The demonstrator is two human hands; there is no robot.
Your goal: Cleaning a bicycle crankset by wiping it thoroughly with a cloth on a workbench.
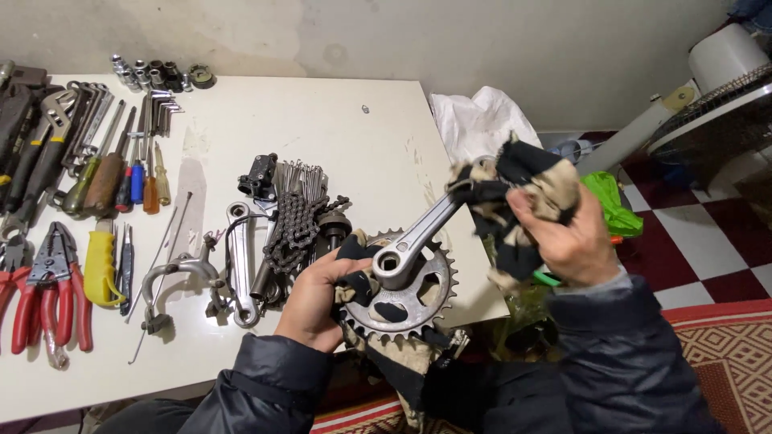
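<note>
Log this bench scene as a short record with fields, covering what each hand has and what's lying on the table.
left hand: grips the toothed chainring through a black and tan rag
right hand: wraps another part of that rag around the far end of the crank arm
table: white, set against the wall
middle of table: bicycle chain, brake caliper
left of table: red-handled pliers, screwdrivers, sockets
beyond table edge: white bag

No packages, labels, signs or screens are visible anywhere on the surface point(338, 120) or the floor around it.
</note>
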